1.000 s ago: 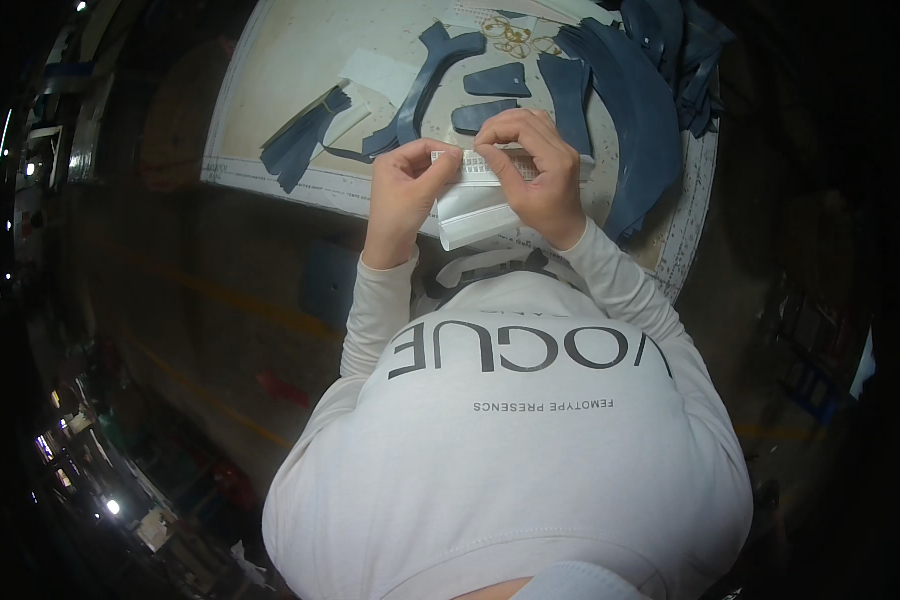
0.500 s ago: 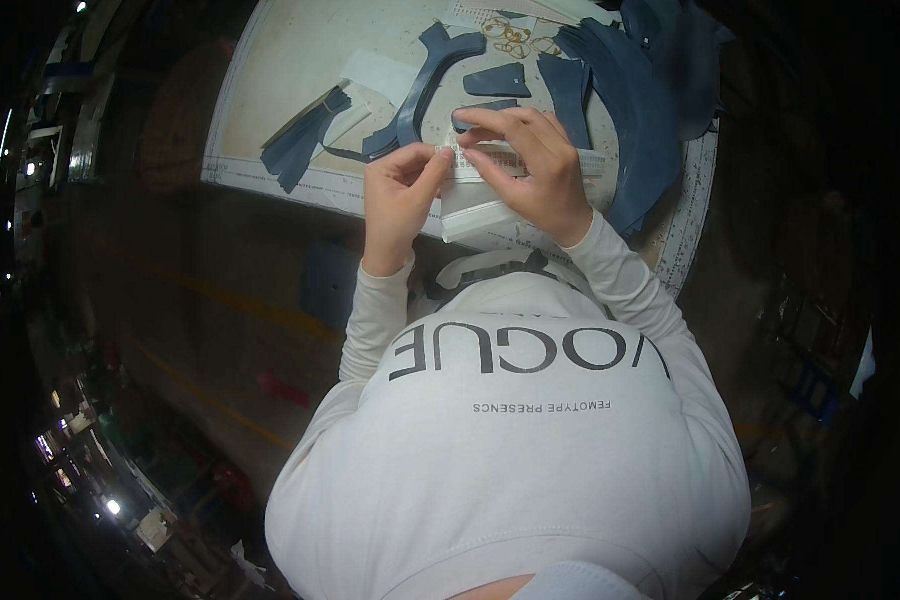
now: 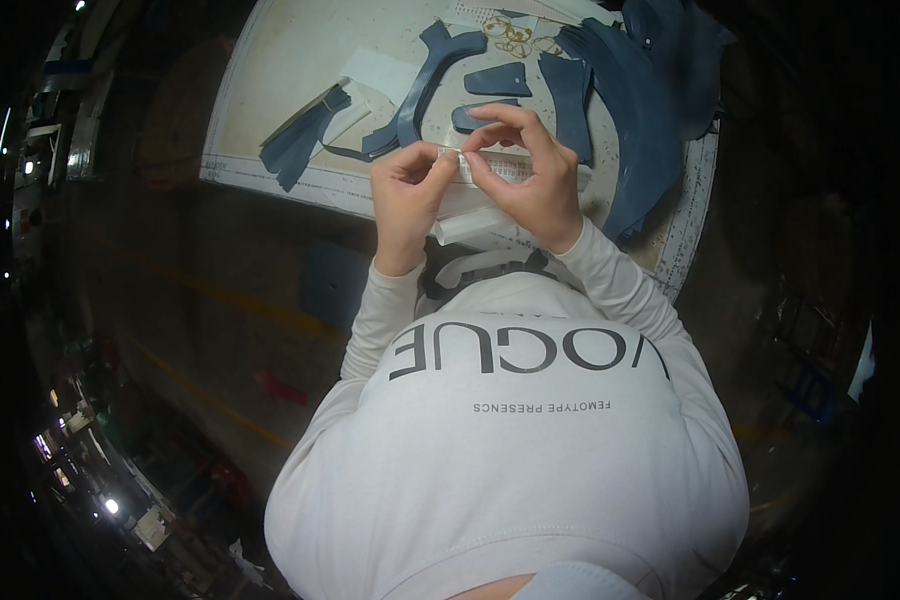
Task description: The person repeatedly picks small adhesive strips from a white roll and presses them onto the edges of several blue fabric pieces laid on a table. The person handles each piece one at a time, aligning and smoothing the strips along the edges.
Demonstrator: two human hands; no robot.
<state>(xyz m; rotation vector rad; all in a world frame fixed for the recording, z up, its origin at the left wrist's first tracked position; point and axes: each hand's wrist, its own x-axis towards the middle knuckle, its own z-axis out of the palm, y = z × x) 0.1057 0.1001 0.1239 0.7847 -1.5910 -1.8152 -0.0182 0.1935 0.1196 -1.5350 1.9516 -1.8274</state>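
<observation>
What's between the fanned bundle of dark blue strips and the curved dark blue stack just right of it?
Between the bundle and the stack, the head view shows a narrow white strip, a pale rectangular sheet and a thin dark band.

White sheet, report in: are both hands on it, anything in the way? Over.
Left hand pinching white sheet. Right hand fingers close beside, grip unclear. Hands partly hide sheet. Blue pieces on table, beyond hands.

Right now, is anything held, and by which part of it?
The left hand pinches the white sheet near its upper left corner. The right hand has its fingers close beside that spot; whether they grip anything cannot be told.
</observation>
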